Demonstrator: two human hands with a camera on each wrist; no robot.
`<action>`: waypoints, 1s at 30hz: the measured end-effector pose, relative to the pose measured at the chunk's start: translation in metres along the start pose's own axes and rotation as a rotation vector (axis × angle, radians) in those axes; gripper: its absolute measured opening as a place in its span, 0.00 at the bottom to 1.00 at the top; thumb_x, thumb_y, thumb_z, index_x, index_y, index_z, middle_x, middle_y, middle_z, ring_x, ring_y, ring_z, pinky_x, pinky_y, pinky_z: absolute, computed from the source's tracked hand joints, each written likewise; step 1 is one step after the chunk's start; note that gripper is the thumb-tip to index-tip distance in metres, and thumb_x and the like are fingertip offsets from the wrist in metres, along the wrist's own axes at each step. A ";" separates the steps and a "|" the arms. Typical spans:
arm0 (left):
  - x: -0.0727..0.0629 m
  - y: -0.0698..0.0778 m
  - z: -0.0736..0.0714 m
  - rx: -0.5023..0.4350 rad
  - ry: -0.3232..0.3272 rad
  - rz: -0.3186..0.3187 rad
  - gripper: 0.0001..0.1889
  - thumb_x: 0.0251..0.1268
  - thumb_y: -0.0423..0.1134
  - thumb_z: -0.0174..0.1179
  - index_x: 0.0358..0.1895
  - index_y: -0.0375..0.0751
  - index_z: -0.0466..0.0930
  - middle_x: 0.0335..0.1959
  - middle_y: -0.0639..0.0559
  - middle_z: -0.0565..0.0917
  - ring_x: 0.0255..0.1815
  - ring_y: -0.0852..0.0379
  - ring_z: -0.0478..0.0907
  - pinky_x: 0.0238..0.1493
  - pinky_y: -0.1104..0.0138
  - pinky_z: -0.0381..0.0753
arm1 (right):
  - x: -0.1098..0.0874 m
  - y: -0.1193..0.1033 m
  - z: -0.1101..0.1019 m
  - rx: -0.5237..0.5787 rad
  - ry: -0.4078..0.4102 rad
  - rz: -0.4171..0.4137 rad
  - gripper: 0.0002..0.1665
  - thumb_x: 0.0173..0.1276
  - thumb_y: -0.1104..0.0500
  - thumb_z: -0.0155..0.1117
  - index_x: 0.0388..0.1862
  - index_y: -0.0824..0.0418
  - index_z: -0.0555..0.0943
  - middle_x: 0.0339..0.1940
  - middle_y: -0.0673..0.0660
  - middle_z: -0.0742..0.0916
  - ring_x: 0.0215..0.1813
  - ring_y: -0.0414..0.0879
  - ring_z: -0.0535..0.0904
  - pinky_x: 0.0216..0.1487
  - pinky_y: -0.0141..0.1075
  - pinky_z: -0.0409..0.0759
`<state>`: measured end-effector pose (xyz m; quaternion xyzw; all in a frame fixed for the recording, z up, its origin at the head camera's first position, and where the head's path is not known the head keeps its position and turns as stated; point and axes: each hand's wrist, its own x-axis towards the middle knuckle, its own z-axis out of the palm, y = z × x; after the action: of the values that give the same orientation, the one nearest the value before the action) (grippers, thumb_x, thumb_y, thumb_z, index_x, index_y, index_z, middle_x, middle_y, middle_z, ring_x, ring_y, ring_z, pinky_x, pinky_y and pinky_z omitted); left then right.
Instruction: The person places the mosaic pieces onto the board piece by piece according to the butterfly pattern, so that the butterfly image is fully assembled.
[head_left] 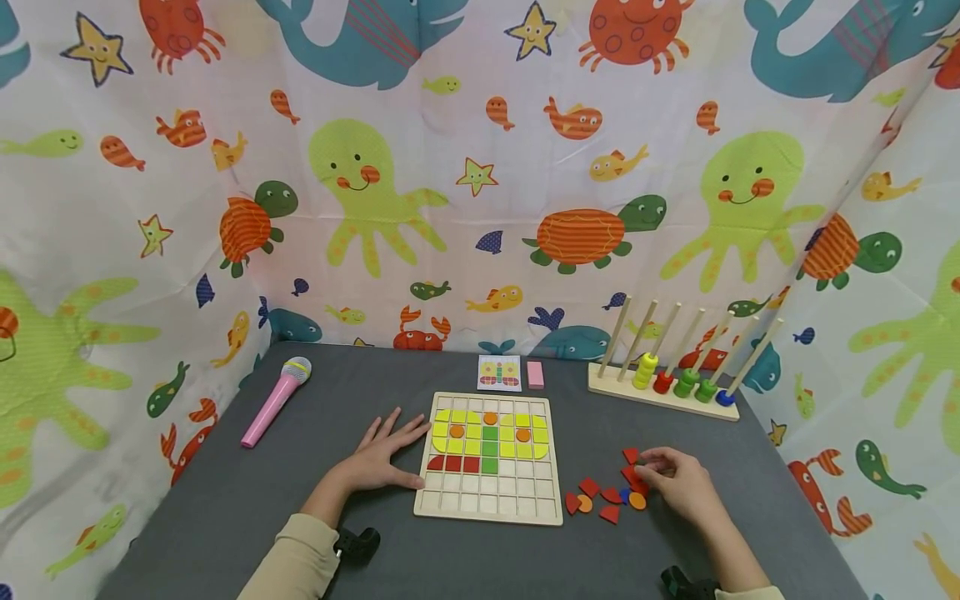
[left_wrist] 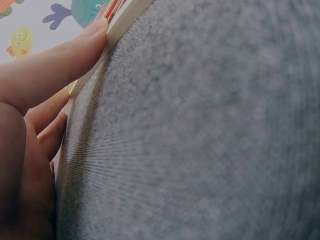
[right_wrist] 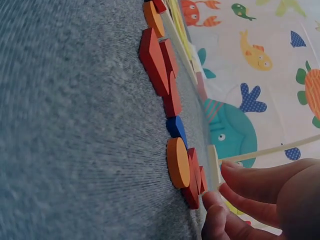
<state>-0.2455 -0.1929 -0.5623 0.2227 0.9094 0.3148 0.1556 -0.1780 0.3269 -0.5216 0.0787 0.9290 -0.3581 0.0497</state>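
Observation:
A square wooden grid board [head_left: 487,505] lies on the table, its upper cells filled with yellow, orange and green pieces and a short row of red ones [head_left: 453,463]. My left hand [head_left: 380,460] rests at the board's left side with fingers spread; in the left wrist view the thumb [left_wrist: 75,57] touches the board's edge [left_wrist: 125,22]. Right of the board lie loose red pieces [head_left: 588,487], orange discs [head_left: 637,500] and a blue piece [right_wrist: 176,127]. My right hand [head_left: 684,486] is at the far end of these, loosely bent fingers beside red pieces [right_wrist: 194,175]; nothing shows between its fingertips.
Behind the board are a small pattern card [head_left: 499,387] and a pink block [head_left: 535,375]. A pink toy microphone [head_left: 272,408] lies at the left. A wooden peg stand [head_left: 622,385] with coloured rings stands back right. A printed sea-animal curtain [head_left: 465,242] surrounds the grey table [head_left: 420,558].

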 end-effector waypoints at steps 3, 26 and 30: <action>-0.001 0.001 -0.001 -0.003 0.005 0.003 0.55 0.49 0.69 0.70 0.81 0.62 0.54 0.84 0.57 0.50 0.84 0.41 0.26 0.77 0.38 0.24 | 0.002 0.002 0.002 -0.011 -0.013 0.001 0.21 0.68 0.51 0.71 0.52 0.65 0.84 0.37 0.55 0.88 0.38 0.46 0.79 0.36 0.36 0.75; 0.001 -0.003 0.001 -0.014 0.007 -0.001 0.54 0.49 0.69 0.70 0.80 0.64 0.55 0.84 0.58 0.49 0.84 0.41 0.26 0.76 0.37 0.25 | 0.028 -0.007 0.008 -0.167 0.000 0.002 0.25 0.66 0.44 0.71 0.48 0.64 0.81 0.29 0.54 0.81 0.28 0.46 0.74 0.29 0.36 0.69; 0.002 -0.004 0.001 -0.007 0.006 0.003 0.53 0.50 0.69 0.70 0.80 0.64 0.55 0.84 0.58 0.50 0.84 0.41 0.26 0.76 0.36 0.25 | 0.030 -0.008 0.011 -0.176 -0.007 -0.006 0.21 0.67 0.49 0.72 0.47 0.64 0.81 0.28 0.54 0.81 0.28 0.46 0.73 0.29 0.36 0.68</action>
<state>-0.2476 -0.1941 -0.5656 0.2226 0.9085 0.3189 0.1531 -0.2087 0.3173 -0.5290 0.0702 0.9569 -0.2755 0.0586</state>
